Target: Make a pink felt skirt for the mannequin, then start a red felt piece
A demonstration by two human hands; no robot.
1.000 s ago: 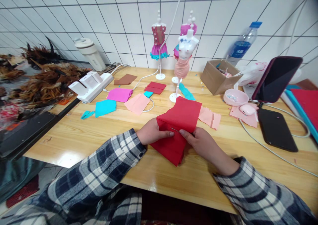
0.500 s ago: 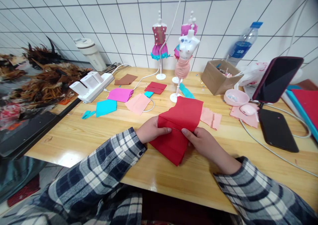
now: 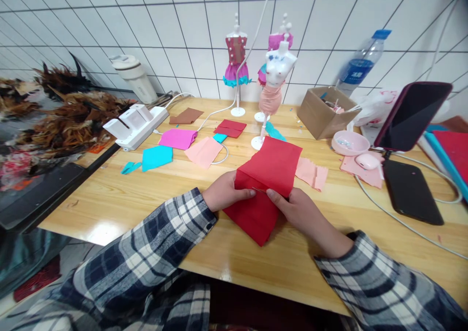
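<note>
Surveying a glossy pale-wood tabletop (image 3: 120,194) against a white wall of square tiles (image 3: 190,29). Landmark: small white plastic mannequin with wrapped peach cloth skirt (image 3: 277,75). Left of landmark: flat cloth scraps in magenta, peach, turquoise, brown and red (image 3: 178,139); beyond them, a long white plastic power strip (image 3: 157,119); farthest left, a heap of brown feathers (image 3: 87,114). Right of landmark: an open brown cardboard box (image 3: 321,119), and behind it a clear plastic bottle with blue label (image 3: 360,70).

Specimen: matte red cloth piece (image 3: 273,161), in front of the landmark, held over the tabletop. Upper panel brighter; lower panel, below a slanting crease, deeper red, ending in a corner. A thin, straight needle (image 3: 259,190) lies between the 2 thumbs.

Left hand (image 3: 227,192): nearly closed, thumb on the cloth front, gripping the left edge. Right hand (image 3: 293,205): likewise, pinching the right edge, thumb tip at the needle. Other fingers mostly hidden behind cloth; cannot tell their spread.
</note>
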